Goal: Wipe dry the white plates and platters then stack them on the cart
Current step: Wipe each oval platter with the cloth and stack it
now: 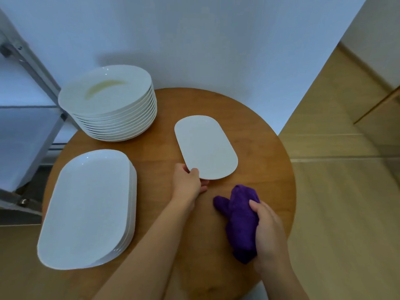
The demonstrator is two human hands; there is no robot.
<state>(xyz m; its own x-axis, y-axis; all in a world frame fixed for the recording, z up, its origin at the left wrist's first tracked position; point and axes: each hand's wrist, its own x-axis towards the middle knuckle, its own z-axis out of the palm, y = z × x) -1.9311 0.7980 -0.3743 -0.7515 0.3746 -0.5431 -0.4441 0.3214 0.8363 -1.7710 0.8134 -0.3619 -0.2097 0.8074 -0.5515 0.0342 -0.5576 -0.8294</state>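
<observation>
Centrally, the left hand [187, 180] is pinching the small oval platter [205, 147], its long axis running upper-left to lower-right; the right hand [268, 232] is clutching the purple cloth [241, 221].

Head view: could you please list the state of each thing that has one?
Small platter: lying on the table, near edge pinched by left hand.
Purple cloth: bunched, gripped by right hand.
Round plates: stacked.
Large platters: stacked.
Round table: bearing all.

Dining or catering service area, likely a home or restaurant back room. Indicators: round wooden table [249, 131], stacked white plates [108, 105] at 11 o'clock, platters [86, 208] at 8 o'clock, metal cart [32, 118] (left edge), wood-tone floor [337, 191].
</observation>
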